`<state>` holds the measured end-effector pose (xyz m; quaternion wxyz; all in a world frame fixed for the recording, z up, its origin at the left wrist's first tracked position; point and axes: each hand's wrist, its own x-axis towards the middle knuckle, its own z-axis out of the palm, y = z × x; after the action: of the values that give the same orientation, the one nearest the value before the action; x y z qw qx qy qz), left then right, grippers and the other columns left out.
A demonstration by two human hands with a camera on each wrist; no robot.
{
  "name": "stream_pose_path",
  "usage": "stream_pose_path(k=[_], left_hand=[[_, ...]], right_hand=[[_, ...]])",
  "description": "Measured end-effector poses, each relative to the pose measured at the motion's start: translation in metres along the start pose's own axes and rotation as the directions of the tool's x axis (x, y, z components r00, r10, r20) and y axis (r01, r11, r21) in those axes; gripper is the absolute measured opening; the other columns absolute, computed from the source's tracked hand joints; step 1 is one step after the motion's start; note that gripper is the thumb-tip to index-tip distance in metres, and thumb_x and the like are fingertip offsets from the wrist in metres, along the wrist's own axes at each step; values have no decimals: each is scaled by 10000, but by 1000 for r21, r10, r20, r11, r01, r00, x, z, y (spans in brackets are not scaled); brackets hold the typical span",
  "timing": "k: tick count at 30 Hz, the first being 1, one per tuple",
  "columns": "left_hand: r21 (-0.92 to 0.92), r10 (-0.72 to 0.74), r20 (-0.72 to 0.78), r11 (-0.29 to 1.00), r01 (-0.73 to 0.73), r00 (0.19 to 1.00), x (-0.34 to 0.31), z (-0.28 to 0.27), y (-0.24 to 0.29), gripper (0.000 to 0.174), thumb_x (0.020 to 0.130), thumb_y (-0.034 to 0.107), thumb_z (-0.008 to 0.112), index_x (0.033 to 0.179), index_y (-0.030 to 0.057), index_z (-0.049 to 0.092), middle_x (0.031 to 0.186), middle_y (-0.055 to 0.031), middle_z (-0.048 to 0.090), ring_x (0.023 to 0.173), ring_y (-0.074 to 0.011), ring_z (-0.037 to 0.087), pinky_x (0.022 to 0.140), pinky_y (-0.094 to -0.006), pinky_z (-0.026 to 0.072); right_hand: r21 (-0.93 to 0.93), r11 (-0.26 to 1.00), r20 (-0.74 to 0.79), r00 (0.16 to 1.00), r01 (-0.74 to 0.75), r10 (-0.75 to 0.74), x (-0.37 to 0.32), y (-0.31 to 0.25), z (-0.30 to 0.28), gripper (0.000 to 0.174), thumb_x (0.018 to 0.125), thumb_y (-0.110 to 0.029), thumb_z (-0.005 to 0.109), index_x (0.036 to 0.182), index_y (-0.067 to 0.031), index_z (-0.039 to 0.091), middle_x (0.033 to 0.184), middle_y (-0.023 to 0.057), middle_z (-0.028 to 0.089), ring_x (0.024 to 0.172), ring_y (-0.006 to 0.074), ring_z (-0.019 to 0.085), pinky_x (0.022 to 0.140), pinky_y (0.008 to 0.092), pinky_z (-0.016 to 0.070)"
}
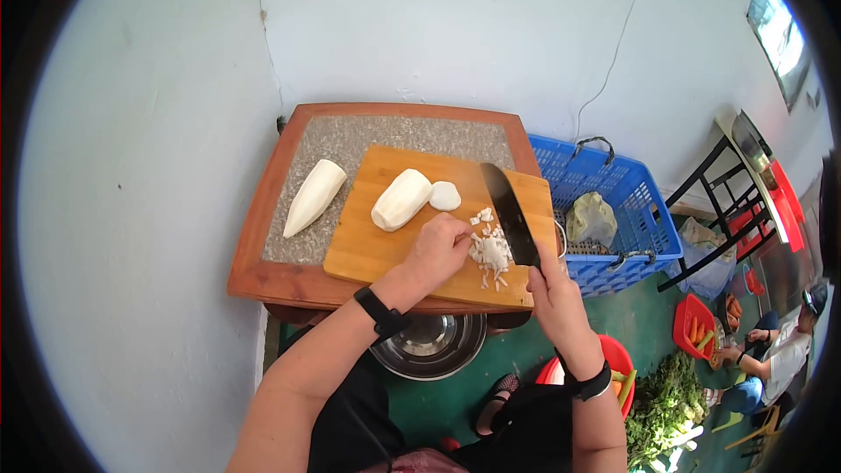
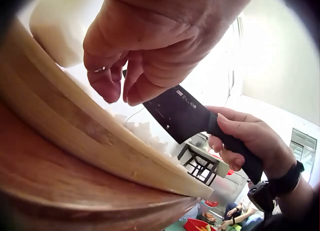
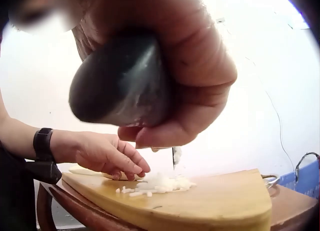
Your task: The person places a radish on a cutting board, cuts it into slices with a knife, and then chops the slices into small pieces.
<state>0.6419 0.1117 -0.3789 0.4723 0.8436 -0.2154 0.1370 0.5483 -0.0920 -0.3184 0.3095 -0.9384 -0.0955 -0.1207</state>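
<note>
My right hand grips a broad black-bladed cleaver by its handle. The blade is raised over the right part of the wooden cutting board, beside a pile of chopped white pieces. Bent fingers of my left hand come down at the pile's left edge; in the left wrist view, no piece shows between its thumb and fingers. Behind that hand lie a thick peeled white root piece and a round white slice. In the right wrist view, the cleaver handle hides most of the blade.
Left of the board, a tapered peeled root lies on the table. To the right stands a blue basket with a plastic bag inside. Below are a metal basin, a red tub and greens. A person sits farther right.
</note>
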Motion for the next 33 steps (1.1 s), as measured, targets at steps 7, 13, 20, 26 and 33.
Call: stream_pose_path(k=[7, 13, 20, 26, 33], left_hand=[[63, 11, 40, 998, -13, 999, 11, 7, -4, 179, 855, 117, 608, 937, -27, 678, 897, -220, 623, 855, -363, 609, 784, -418, 490], [179, -28, 59, 984, 17, 998, 30, 22, -5, 220, 869, 162, 614, 890, -54, 651, 867, -232, 593, 928, -382, 557, 840, -450, 454], [334, -105, 88, 940, 70, 990, 36, 41, 14, 211, 858, 177, 629, 931, -15, 677, 933, -213, 598, 1017, -355, 521, 877, -472, 423], [269, 73, 332, 948, -169, 941, 32, 25, 4, 229, 846, 111, 619, 1052, 43, 695, 1047, -209, 618, 991, -345, 554, 886, -420, 443], [117, 41, 120, 992, -55, 992, 25, 8, 6, 195, 838, 92, 637, 1009, 28, 707, 943, -198, 633, 844, -318, 621, 751, -374, 504]], right_hand=[[152, 968, 89, 978, -198, 187, 18, -2, -11, 466, 954, -99, 516, 1400, -17, 410, 940, 276, 637, 858, 400, 640, 725, 402, 502], [152, 986, 72, 996, -68, 57, 21, 27, -1, 453, 952, -124, 526, 1380, -7, 432, 719, 242, 611, 654, 364, 635, 617, 405, 481], [197, 948, 112, 967, -248, 230, 15, 12, -21, 448, 949, -138, 528, 1373, -19, 445, 892, 308, 624, 875, 428, 643, 719, 412, 494], [200, 971, 64, 991, -130, 119, 6, 19, -13, 442, 944, -130, 535, 1362, -12, 452, 955, 329, 615, 969, 468, 591, 772, 447, 489], [234, 972, -43, 999, -21, 32, 11, 4, -14, 406, 938, -120, 541, 1322, 3, 490, 927, 318, 624, 918, 462, 605, 760, 452, 495]])
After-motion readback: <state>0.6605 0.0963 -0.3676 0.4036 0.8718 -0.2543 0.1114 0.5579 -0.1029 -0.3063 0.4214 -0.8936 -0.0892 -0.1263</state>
